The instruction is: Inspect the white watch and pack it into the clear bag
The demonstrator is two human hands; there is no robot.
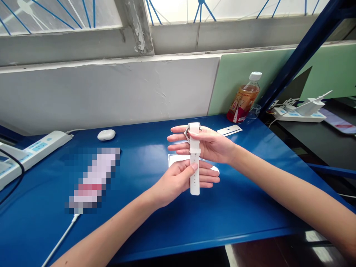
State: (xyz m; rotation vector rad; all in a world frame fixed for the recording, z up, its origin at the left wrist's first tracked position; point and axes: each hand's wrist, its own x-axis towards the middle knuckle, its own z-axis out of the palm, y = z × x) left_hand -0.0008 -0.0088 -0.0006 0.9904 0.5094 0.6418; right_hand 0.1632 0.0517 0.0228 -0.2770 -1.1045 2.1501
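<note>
White smartwatch with white silicone strap point(194, 159) is held upright above the blue tabletop point(144, 207). Right hand point(214, 145) pinches the case, thumb in front and fingers straight behind. Left hand point(178, 180) clamps the lower strap between thumb and fingers. A flat white tray point(174, 159) lies beneath, partly hidden. At 10 o'clock is a white oval earbud case point(106, 134), at 9 a white power strip point(33, 150), and at 2 an amber plastic drink bottle point(244, 99) and a white card point(229, 130).

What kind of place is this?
Probably a workbench in a workshop or small factory. A power strip lies on the blue table, a blue metal rack stands at the right, and the left hand and right hand hold a white watch.
</note>
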